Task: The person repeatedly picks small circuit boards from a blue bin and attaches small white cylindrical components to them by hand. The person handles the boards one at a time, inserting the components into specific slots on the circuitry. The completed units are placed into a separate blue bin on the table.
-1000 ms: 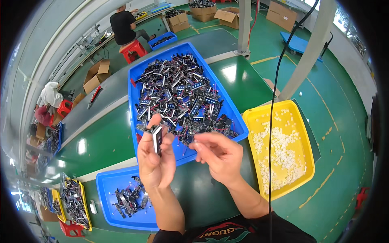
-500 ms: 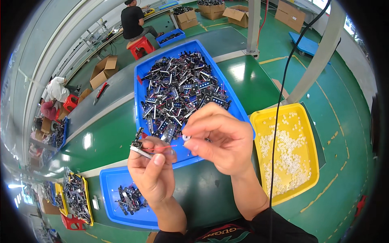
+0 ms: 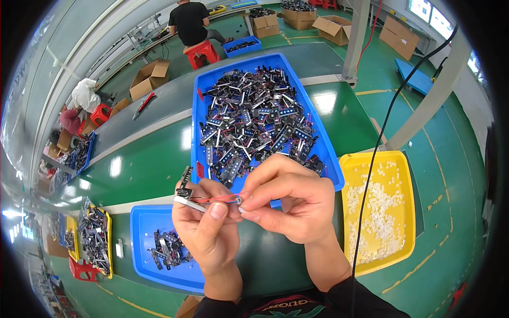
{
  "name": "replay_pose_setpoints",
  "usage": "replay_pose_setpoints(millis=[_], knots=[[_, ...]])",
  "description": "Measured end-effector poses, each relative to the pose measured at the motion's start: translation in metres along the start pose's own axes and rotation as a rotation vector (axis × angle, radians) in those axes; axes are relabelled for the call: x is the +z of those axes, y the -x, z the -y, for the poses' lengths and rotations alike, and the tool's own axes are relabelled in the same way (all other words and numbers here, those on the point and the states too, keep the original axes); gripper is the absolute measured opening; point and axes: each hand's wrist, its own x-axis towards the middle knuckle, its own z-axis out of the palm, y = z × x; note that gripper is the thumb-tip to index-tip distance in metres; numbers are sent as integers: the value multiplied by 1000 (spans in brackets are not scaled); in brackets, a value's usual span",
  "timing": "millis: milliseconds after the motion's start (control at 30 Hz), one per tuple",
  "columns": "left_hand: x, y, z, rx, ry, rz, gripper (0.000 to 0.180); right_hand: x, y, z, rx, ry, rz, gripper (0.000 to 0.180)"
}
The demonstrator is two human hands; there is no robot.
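Our left hand (image 3: 212, 228) is gripping the board module (image 3: 183, 193) between thumb and fingers; our right hand (image 3: 291, 204) is pinching a pale ring (image 3: 238, 201) at its wires (image 3: 220, 200). We're expecting light, stiff board, fragile wires: hold edges.

Slim red-and-black tool (image 3: 144, 106) seen lying flat on grey strip (image 3: 175, 95); open cardboard box (image 3: 150, 79) placed just beyond. Person in black top (image 3: 189, 24) seated on red stool (image 3: 201, 54), back turned. Person in white top (image 3: 85, 95) seen farther left, second red stool (image 3: 101, 114) set alongside. Third red stool (image 3: 84, 269) partly hidden, lower left. Upper right: upright metal post (image 3: 358, 42), red hose (image 3: 368, 40) hung beside it, brown carton (image 3: 398, 37) tilted, blue platform trolley (image 3: 413, 77) parked on green floor (image 3: 456, 175). Yellow floor lines (image 3: 416, 269) worn in patches. Black cable (image 3: 388, 119) hung top right to bottom, past slanted pale post (image 3: 435, 100).
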Motion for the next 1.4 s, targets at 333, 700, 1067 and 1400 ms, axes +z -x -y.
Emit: replay_pose_setpoints(millis=[333, 700, 1067, 1400], knots=[[3, 3, -5, -172, 135, 73, 27, 0, -1, -3, -53, -56, 10, 18], [-5, 1, -3, -294, 314, 161, 23, -1, -2, -1, -51, 80, 46, 19], [-1, 3, -2, -250, 243, 108, 23, 4, -1, 5, -90, 63, 44, 18], [-83, 48, -48, -2, -796, -283, 15, 33, 78, -1, 539, 242, -269, 29]])
